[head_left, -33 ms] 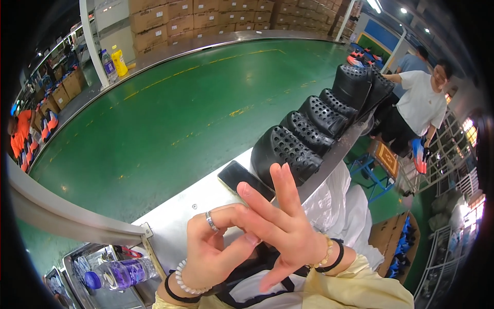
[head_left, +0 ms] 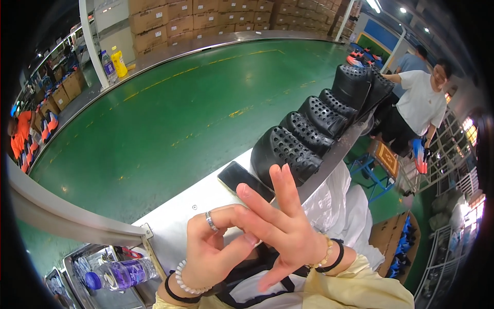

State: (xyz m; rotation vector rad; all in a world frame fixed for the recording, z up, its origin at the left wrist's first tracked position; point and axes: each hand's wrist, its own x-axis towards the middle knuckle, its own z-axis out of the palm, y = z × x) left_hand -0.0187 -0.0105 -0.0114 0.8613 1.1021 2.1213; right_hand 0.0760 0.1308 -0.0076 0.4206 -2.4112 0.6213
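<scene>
Both of my hands are raised over the pale end of the workbench [head_left: 177, 212]. The left hand [head_left: 212, 252], with a ring and a white beaded bracelet, has its thumb and bent fingers closed on one finger of the right hand [head_left: 296, 234]. That right hand is open, its other fingers stretched apart, with a bracelet and a dark band at the wrist. Just beyond the fingertips a dark-screened phone [head_left: 237, 176] lies flat, partly hidden by them. Beside it, a row of black perforated clogs [head_left: 288, 149] runs away along the bench to the far right.
A purple-capped bottle [head_left: 121, 274] lies on a metal tray [head_left: 98, 299] at lower left. A white post [head_left: 77, 216] crosses there. White plastic [head_left: 345, 201] drapes by the clogs. At right, a person [head_left: 419, 100] holds a colourful shoe near a blue-legged stool [head_left: 374, 172]; an open carton [head_left: 391, 237] stands below.
</scene>
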